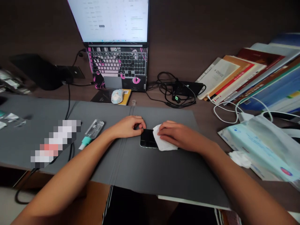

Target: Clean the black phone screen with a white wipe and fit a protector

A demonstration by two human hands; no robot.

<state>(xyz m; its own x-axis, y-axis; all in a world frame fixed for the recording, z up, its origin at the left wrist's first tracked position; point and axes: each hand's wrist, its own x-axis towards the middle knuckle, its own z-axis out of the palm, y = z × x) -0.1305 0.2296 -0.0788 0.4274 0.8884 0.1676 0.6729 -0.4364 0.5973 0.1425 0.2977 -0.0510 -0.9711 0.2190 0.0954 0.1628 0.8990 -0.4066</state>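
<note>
A black smartphone (147, 139) lies flat on the grey desk mat, its screen facing up. My left hand (130, 126) is at its left end, fingers curled and thumb against the upper left corner, steadying it. Over the right part of the screen, my right hand (177, 133) presses a folded white tissue (167, 145) with closed fingers. The tissue and hand hide the phone's right end. Left of my left forearm, a clear spray bottle (95, 128) with a mint-green top lies on its side.
An open laptop (117, 62) stands behind, with a mouse (117, 96) in front. Coiled black cables (178, 101) lie behind the mat (150, 175). At right are leaning books (225, 73), a tissue pack (255, 143) and a crumpled tissue (240, 158). A blurred-out object (56, 142) lies left.
</note>
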